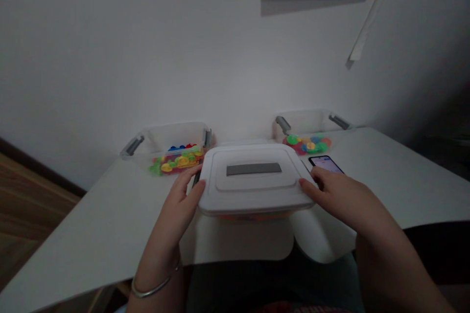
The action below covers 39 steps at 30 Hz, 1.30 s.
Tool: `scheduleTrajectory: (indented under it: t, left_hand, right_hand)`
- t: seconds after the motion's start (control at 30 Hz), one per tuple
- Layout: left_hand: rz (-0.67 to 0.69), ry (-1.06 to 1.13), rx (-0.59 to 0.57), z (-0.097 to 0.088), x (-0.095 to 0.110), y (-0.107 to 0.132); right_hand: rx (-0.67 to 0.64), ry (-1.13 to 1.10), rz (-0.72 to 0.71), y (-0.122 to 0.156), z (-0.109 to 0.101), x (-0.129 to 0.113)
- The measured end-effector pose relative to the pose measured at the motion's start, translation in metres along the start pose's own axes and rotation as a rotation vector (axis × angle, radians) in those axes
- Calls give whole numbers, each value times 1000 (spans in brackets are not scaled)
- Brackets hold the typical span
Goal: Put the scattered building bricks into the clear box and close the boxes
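Observation:
A lidded storage box (257, 198) is in front of me, its white lid bearing a grey handle strip (253, 169). Some orange and red colour shows faintly under the lid's near edge; the rest of the contents is hidden. My left hand (181, 200) grips the box's left end, thumb on the lid's edge and fingers around the side. At the opposite end, my right hand (336, 198) holds the box the same way, its fingertips partly hidden. I cannot tell whether the box touches the table.
Against the wall stand two clear open bins with grey latches: the left bin (172, 133) and the right bin (304, 118), both holding colourful plastic pieces. A phone (325, 162) lies beyond my right hand. The white table (121, 225) has a notched front edge.

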State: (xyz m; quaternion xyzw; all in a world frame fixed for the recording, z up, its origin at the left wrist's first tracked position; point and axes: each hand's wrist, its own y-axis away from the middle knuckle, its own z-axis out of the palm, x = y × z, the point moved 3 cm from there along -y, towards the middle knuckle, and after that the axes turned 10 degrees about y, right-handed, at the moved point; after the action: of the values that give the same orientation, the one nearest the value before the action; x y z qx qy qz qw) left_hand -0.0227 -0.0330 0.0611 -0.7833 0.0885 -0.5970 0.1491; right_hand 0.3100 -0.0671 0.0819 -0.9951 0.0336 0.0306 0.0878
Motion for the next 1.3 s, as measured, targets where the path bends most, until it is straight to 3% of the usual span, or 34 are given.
scheduleTrajectory:
  t: [0.17, 0.33, 0.5, 0.67, 0.9, 1.07, 1.23, 1.3]
  left_hand:
    - [-56, 30, 13, -2, -7, -1]
    - [-77, 137, -42, 5, -10, -7]
    - [-70, 175, -39, 7, -16, -8]
    - [-110, 193, -20, 7, -19, -9]
    - [-170, 217, 29, 12, -31, -13]
    - [-258, 312, 83, 13, -23, -10]
    - [-462, 614, 245, 20, -12, -3]
    - [-508, 719, 247, 25, -9, 0]
  right_hand:
    - [74, -162, 27, -8, 1, 2]
    - [337, -449, -257, -22, 22, 10]
    - [253, -552, -314, -25, 49, 19]
    - [198, -633, -306, -28, 52, 21]
    - [215, -829, -232, -34, 54, 20]
    - [209, -884, -182, -35, 51, 22]
    - [35, -1272, 68, -36, 63, 15]
    - [-32, -1429, 204, -33, 68, 9]
